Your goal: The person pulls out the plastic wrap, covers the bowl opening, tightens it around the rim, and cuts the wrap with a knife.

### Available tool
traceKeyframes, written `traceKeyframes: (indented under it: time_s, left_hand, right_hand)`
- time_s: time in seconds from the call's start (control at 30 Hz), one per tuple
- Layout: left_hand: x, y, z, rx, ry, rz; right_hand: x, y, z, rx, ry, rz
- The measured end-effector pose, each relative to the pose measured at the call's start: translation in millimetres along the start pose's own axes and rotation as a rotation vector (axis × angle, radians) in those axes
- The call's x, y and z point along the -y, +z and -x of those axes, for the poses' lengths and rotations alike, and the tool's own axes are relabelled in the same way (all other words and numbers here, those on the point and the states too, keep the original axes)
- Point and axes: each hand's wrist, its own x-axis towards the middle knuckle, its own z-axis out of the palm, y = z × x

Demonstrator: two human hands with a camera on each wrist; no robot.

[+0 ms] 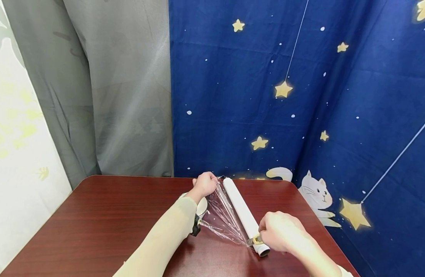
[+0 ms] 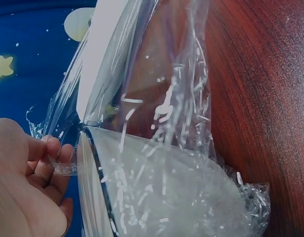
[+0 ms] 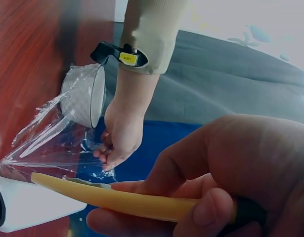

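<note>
A roll of cling film [image 1: 240, 207] lies along the right part of the table, its hollow core end toward me. From it a clear, wrinkled sheet of film [image 1: 222, 217] stretches left. My left hand [image 1: 204, 184] pinches the far edge of that sheet between thumb and fingers [image 2: 50, 148], beyond a white bowl [image 3: 82, 96]. Film lies over the bowl's side in the left wrist view. My right hand [image 1: 281, 232] grips a yellow utility knife [image 3: 137, 201]; its blade end touches or nearly touches the film beside the roll's near end.
The dark red wooden table [image 1: 105, 223] carries all of this. Behind it hang a grey curtain [image 1: 129, 96] and a blue star-printed curtain [image 1: 229, 96]. A black wrist strap [image 3: 117, 53] sits on the left wrist near the bowl.
</note>
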Motion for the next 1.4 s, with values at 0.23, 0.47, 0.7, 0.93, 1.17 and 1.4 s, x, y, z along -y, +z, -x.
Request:
traceKeyframes:
  time_s: [0.23,0.47,0.7,0.93,1.17,1.4]
  left_hand:
    - [-23.6,-15.4,21.8,-0.005,-0.036,-0.051]
    - [-23.0,-15.4,21.5,-0.027,-0.031,-0.031]
    - [22.2,11.9,-15.7,-0.079,-0.009,-0.003]
    - [-12.0,-16.6,12.6,-0.019,-0.057,-0.011]
    - [-14.5,-23.7,20.1,0.012,-0.014,-0.014]
    - [-10.6,-42.2,22.5,0.043,0.005,0.031]
  right_hand:
    - [0.7,-3.2,4.7,0.009,-0.014,0.017]
    - [0.9,-8.0,10.1,0.001,-0.022,0.035]
    - [-2.8,-12.7,17.0,0.058,-0.025,0.021]
    - [-5.3,-16.7,15.8,0.042,0.025,-0.027]
    - [-5.5,-14.0,11.4,0.022,0.043,-0.034]
    - [-7.5,-11.0,9.8,0.005,0.073,-0.101]
